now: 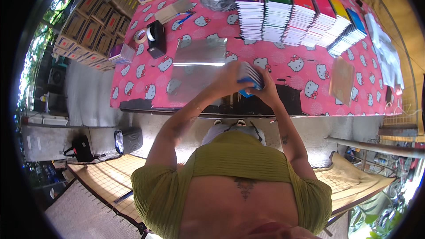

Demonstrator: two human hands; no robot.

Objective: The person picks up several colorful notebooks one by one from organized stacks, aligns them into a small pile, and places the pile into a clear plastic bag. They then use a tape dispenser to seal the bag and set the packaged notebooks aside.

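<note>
Close to the near edge of the table, both my hands are round a small stack of blue-covered notebooks [253,78], tilted, with page edges and bindings showing. My right hand [267,89] grips its right side, fingers wrapped round the corner. On the left side, my left hand [229,79] is closed against the stack and smeared by motion, so its fingertips are hard to make out. Just left of the hands, a clear plastic sleeve [199,52] lies flat on the pink patterned tablecloth [295,64], with a bright reflection across it.
Tall rows of spiral notebooks [276,15] in several colours stand at the back right. A black tape dispenser [156,40] and a tape roll [141,36] sit left. Cardboard boxes [90,26] are piled beyond the left edge; a brown cardboard piece [341,81] lies right.
</note>
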